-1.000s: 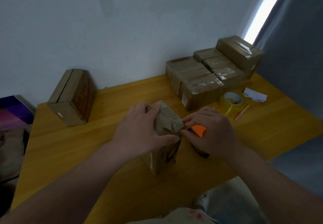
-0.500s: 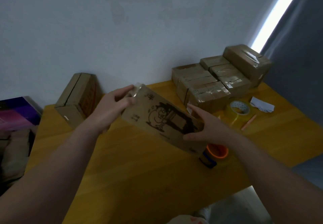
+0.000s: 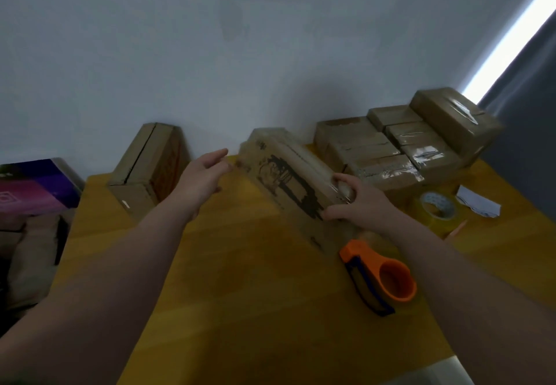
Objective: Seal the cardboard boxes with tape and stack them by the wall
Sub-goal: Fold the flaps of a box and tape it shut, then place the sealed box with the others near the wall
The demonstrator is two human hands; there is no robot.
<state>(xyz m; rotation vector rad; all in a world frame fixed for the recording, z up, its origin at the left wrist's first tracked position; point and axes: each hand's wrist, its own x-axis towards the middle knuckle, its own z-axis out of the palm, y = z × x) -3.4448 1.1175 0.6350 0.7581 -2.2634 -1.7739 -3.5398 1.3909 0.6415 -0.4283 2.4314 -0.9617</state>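
A taped cardboard box with a black cartoon print is held tilted above the yellow table, its far end toward the wall. My right hand grips its near right end, fingers curled over the corner. My left hand is just left of the box with straight fingers, slightly apart from it. Several sealed boxes are stacked by the wall at the right. An orange tape dispenser lies on the table below my right hand.
An unsealed box stands on its side at the table's far left by the wall. A roll of yellow tape, a white paper scrap and a thin stick lie at the right. A dark curtain hangs at the far right.
I set down the orange dispenser, lifted the printed box off the table and carried it toward the wall. My left hand has come off the box's far end.
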